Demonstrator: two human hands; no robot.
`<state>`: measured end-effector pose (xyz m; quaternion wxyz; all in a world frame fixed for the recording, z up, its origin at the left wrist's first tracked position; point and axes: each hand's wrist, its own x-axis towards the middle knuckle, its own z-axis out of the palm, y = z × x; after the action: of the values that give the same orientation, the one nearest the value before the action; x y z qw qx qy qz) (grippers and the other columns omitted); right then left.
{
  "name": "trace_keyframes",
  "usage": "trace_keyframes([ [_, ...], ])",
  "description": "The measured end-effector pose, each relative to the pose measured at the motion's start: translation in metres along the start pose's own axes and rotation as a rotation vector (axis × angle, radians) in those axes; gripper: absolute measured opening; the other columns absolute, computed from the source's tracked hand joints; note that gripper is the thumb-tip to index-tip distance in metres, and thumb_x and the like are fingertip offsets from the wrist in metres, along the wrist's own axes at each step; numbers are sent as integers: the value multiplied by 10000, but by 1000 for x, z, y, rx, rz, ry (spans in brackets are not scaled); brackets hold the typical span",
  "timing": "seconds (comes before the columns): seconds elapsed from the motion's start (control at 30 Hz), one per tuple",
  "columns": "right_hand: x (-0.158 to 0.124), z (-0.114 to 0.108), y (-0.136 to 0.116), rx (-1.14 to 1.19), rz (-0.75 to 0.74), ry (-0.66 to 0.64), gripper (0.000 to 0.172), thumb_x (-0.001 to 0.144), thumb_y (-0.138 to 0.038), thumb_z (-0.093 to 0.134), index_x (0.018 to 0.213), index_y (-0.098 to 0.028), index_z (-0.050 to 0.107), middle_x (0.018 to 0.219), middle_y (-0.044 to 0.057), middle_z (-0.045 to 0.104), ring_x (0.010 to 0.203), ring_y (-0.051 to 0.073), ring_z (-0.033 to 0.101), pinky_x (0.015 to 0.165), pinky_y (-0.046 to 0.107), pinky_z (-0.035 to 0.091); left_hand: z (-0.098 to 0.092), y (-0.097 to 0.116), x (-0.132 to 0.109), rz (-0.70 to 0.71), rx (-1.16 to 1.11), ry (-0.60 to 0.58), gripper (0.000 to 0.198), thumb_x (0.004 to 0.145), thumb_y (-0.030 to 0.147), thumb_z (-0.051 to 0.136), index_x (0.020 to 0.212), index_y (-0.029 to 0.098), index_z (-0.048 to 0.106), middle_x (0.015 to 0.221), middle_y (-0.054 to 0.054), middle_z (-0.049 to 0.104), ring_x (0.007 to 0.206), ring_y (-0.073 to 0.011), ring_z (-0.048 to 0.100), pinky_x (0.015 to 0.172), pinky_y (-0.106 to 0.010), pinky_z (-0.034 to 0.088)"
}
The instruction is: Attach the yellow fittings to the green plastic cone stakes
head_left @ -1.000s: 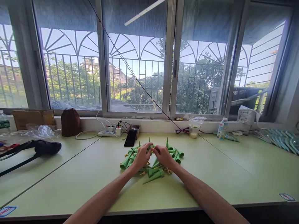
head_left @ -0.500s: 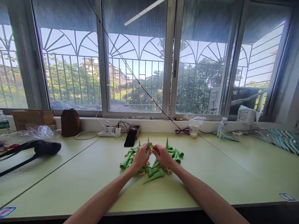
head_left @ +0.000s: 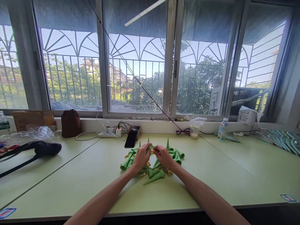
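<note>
My left hand [head_left: 142,156] is over the middle of a pile of green plastic spikes [head_left: 156,177], fingers curled and closed. What it grips is hidden; an upright green spike [head_left: 148,140] shows just behind its fingertips. Facing it, my right hand [head_left: 164,156] pinches a small yellow piece [head_left: 153,151] between thumb and finger. The fingertips of both hands almost meet. Hollow, pointed spikes lie around both hands, and another green spike [head_left: 167,143] stands upright behind the right one. Small yellow plastic pieces [head_left: 142,174] are scattered among them.
Behind the pile lies a black phone [head_left: 131,139] near a power strip [head_left: 110,134]. A plastic cup [head_left: 194,132] and a bottle [head_left: 222,129] stand at the back right. A black strap [head_left: 47,149] and a brown pouch [head_left: 71,123] are on the left.
</note>
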<state>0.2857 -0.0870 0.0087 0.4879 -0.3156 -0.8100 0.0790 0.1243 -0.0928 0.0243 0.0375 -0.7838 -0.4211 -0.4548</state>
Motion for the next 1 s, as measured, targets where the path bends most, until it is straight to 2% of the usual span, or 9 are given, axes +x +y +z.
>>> trace_keyframes([
  [0.6, -1, -1, 4, -26, 30, -39, 143, 886, -146, 469, 764, -175, 537, 682, -3, 558, 617, 123, 474, 612, 219, 350, 1, 0, -1, 14, -44, 8, 254, 881, 187, 475, 1085, 208, 625, 1017, -56, 689, 905, -194, 639, 814, -309, 477],
  [1.0, -1, -1, 3, -143, 27, -30, 207, 909, -162, 445, 710, -180, 503, 662, 3, 545, 594, 122, 435, 585, 225, 303, -2, 5, 0, 19, -71, 6, 220, 875, 184, 482, 1046, 194, 621, 1005, -60, 690, 917, -199, 640, 836, -322, 483],
])
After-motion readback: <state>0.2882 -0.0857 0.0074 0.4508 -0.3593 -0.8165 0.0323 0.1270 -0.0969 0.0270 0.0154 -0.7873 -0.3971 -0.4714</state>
